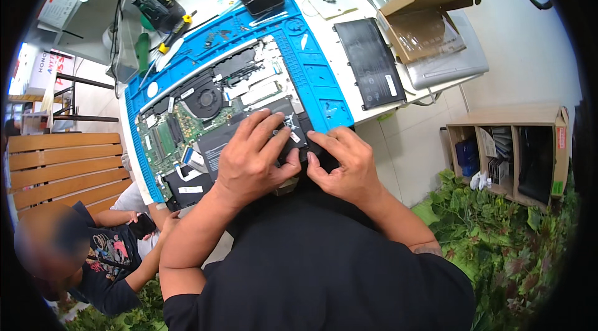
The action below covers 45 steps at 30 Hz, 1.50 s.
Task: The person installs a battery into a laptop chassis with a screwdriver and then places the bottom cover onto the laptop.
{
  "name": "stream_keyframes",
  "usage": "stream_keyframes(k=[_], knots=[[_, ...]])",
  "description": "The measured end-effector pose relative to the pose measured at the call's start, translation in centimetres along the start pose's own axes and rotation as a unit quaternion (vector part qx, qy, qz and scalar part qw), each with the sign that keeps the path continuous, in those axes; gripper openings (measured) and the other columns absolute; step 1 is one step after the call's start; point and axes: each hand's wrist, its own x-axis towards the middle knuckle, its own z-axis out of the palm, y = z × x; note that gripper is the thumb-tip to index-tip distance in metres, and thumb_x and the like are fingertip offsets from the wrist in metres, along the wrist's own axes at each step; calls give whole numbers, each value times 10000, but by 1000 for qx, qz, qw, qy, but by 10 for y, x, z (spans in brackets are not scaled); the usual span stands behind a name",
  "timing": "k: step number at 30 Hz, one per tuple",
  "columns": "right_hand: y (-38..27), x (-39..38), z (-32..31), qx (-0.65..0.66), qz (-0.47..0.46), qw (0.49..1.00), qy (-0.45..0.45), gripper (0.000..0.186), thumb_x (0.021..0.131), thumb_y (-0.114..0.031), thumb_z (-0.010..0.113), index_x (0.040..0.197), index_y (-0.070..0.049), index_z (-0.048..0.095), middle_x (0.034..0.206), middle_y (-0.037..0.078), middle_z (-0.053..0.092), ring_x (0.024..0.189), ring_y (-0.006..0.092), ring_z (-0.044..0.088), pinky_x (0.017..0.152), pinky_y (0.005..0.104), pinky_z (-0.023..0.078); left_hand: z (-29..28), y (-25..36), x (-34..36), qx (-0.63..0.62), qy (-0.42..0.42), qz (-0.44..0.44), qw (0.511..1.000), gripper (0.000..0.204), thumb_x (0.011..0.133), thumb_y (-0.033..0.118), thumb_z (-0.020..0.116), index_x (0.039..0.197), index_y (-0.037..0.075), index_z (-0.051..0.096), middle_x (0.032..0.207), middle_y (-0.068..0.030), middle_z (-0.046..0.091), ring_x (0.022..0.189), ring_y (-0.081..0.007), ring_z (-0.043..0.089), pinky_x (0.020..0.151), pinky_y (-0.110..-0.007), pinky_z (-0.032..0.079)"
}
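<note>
Head view: opened laptop lies mid-frame, aslant on a blue mat. Left hand, fingers loosely spread, sits over its black battery pack; right hand, thumb and forefinger bent at the laptop's near corner, centre, grip unclear. Second battery, upper right.

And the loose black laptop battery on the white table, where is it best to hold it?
Probably pinch the loose black laptop battery by its near short end, coming from the person's side, thumb on top. It lies flat, and that end is close to the white table's near edge, while the open cardboard box crowds its right long side.
</note>
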Motion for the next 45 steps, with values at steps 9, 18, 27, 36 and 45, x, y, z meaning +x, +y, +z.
stream_keyframes(k=[9, 18, 27, 36, 45], knots=[[4, -25, 18, 368, 290, 884, -5, 226, 1089, -50, 642, 1304, 11, 677, 902, 114, 781, 741, 127, 750, 644, 300, 627, 5, 6, -5, 2, 8, 8, 1000, 375, 715, 141, 901, 1063, 45, 802, 1213, -113, 770, 1178, -352, 733, 985, -428, 621], [0, -26, 32, 468, 311, 827, 19, 370, 1128, -93, 624, 1472, 39, 591, 1003, 134, 777, 821, 148, 764, 719, 316, 674, 4, 6, -1, 5, 4, 19, 1000, 368, 743, 165, 885, 1078, 36, 805, 1219, -124, 762, 1187, -355, 730, 1002, -419, 624], [9, -34, 35, 495, 292, 818, 1, 515, 1143, -52, 576, 1643, 17, 474, 1072, 119, 777, 862, 124, 744, 779, 302, 663, 8, 11, -1, 15, 11, 20, 1000, 350, 733, 126, 881, 1076, 98, 820, 1251, -119, 768, 1208, -378, 733, 1013, -447, 629], [5, -29, 27, 421, 320, 848, -16, 488, 1121, -62, 635, 1602, -25, 561, 955, 69, 779, 745, 93, 726, 705, 272, 632, 4, 4, -3, -36, -7, 28, 999, 309, 836, 186, 871, 1104, 48, 802, 1263, -128, 752, 1247, -357, 710, 1077, -454, 588], [-38, 40, -8, -100, -132, 972, -168, 493, 905, -211, 845, 1349, -36, 721, 1359, 164, 695, 1329, 385, 617, 1121, 534, 500, -54, -12, -55, 21, -37, -113, 993, 591, 817, 316, 945, 1290, 10, 766, 1343, -151, 734, 1236, -361, 688, 1053, -455, 578]])
